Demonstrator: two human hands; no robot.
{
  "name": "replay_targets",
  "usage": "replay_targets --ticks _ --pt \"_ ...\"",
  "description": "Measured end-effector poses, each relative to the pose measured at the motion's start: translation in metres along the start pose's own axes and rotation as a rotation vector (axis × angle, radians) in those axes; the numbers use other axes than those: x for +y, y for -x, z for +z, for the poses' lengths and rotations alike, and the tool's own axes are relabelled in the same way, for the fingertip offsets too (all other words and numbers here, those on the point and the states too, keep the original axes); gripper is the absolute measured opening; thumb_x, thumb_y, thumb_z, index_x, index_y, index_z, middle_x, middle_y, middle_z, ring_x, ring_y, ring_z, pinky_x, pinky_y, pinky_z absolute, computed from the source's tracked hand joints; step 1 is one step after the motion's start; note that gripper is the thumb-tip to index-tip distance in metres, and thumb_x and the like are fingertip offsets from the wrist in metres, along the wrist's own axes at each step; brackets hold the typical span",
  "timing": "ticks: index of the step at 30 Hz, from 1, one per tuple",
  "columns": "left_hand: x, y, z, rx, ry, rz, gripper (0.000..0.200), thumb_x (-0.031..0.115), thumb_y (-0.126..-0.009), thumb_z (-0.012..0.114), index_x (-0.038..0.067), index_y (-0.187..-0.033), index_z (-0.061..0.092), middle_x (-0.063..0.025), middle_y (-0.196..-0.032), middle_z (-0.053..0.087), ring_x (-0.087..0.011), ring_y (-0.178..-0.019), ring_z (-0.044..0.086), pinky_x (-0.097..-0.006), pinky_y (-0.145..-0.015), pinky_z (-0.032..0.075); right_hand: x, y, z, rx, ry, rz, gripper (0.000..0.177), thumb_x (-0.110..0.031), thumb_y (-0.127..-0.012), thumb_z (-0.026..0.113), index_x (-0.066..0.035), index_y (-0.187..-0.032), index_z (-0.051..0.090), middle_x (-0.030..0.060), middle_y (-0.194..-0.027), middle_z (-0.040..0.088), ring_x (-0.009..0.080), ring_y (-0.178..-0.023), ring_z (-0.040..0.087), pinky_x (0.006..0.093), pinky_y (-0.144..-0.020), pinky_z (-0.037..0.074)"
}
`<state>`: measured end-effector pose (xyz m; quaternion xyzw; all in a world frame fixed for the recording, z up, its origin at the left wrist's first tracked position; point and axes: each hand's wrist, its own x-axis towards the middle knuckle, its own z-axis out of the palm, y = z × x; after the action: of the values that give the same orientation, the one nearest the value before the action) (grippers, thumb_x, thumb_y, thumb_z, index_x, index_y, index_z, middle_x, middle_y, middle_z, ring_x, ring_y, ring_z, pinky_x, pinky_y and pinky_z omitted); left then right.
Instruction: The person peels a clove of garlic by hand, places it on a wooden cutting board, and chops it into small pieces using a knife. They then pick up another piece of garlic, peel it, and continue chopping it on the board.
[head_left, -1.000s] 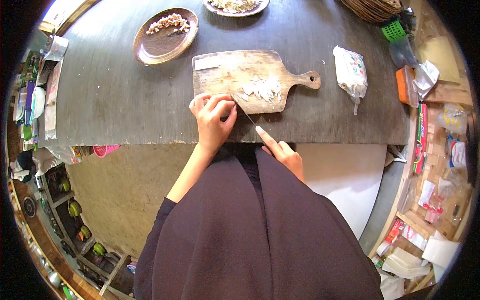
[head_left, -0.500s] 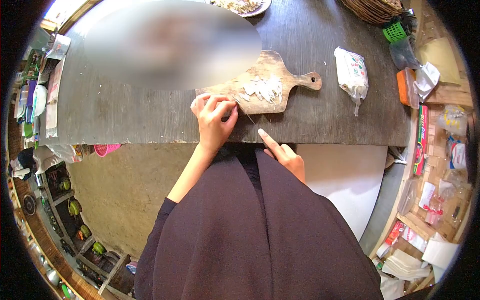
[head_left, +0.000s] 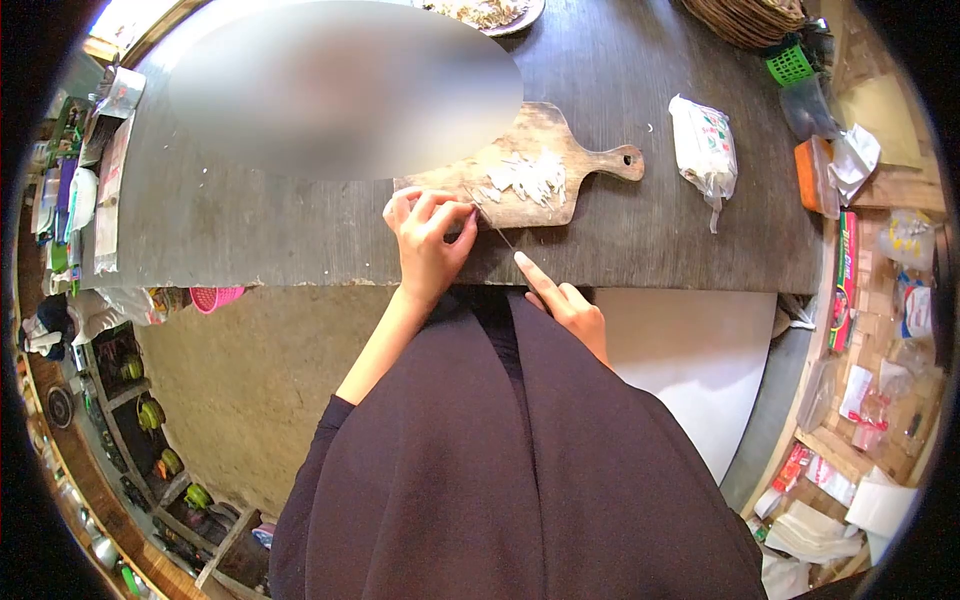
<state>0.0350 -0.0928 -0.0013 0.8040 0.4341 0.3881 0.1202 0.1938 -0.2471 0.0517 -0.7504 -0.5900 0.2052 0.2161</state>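
Observation:
A wooden cutting board (head_left: 545,128) with a handle at its right lies on the dark table near its front edge. Thin white slivers (head_left: 528,178) are spread over the board. My left hand (head_left: 432,243) is at the board's front left edge, its fingers pinched together on something too small to make out. My right hand (head_left: 568,308) is closed round a knife, with the index finger stretched along it. The thin blade (head_left: 506,238) points up and left, its tip close to my left fingertips.
A white and green plastic packet (head_left: 703,148) lies right of the board. At the back are a plate of food (head_left: 495,14) and a woven basket (head_left: 745,18). An orange box (head_left: 815,178) stands at the right edge. A blurred patch hides the table's back left.
My right hand and the knife have shifted very slightly up and left. My left hand stays pinched in nearly the same place at the board.

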Motion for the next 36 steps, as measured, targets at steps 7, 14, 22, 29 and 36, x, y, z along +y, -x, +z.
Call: replay_targets --ticks 7,14,22,29,36 --pt "0.000 0.000 -0.001 -0.006 -0.007 -0.003 0.018 0.010 -0.072 0.084 0.013 -0.086 0.074 -0.0007 -0.098 0.070 -0.0296 -0.108 0.056 -0.0441 -0.099 0.037 0.002 0.006 -0.001 -0.023 0.008 0.009 0.058 -0.020 -0.095 0.072 -0.035 -0.148 0.057 0.0105 -0.073 0.054 0.0307 -0.063 0.064 0.0433 -0.061 0.052" --pt "0.003 0.005 -0.008 -0.018 0.003 -0.023 0.017 0.011 -0.073 0.084 0.013 -0.086 0.074 -0.0014 -0.097 0.070 -0.0303 -0.108 0.056 -0.0442 -0.100 0.037 -0.003 0.011 -0.002 -0.046 0.020 0.026 0.057 -0.020 -0.095 0.072 -0.035 -0.148 0.057 0.0108 -0.073 0.055 0.0312 -0.062 0.064 0.0444 -0.061 0.052" --pt "-0.001 -0.001 -0.001 -0.008 0.008 -0.014 0.016 0.010 -0.073 0.084 0.013 -0.085 0.074 -0.0017 -0.097 0.070 -0.0311 -0.108 0.056 -0.0447 -0.100 0.037 0.006 -0.004 0.011 0.053 0.035 -0.052 0.055 -0.033 -0.100 0.066 -0.045 -0.151 0.050 0.0076 -0.072 0.050 0.0300 -0.057 0.065 0.0436 -0.055 0.055" --pt "0.000 -0.001 -0.002 -0.001 0.006 -0.008 0.016 0.010 -0.072 0.084 0.012 -0.084 0.073 -0.0018 -0.097 0.070 -0.0310 -0.108 0.056 -0.0448 -0.099 0.037 0.005 0.003 0.003 0.006 0.036 -0.035 0.055 -0.033 -0.100 0.066 -0.045 -0.151 0.050 0.0072 -0.072 0.050 0.0302 -0.058 0.065 0.0435 -0.055 0.055" --pt "0.000 -0.001 -0.002 -0.014 0.013 -0.019 0.016 0.009 -0.072 0.083 0.012 -0.083 0.072 -0.0017 -0.097 0.070 -0.0305 -0.109 0.056 -0.0442 -0.100 0.037 0.004 0.005 0.005 -0.008 0.007 -0.010 0.057 -0.027 -0.097 0.069 -0.041 -0.150 0.053 0.0090 -0.072 0.050 0.0309 -0.058 0.063 0.0442 -0.057 0.052"
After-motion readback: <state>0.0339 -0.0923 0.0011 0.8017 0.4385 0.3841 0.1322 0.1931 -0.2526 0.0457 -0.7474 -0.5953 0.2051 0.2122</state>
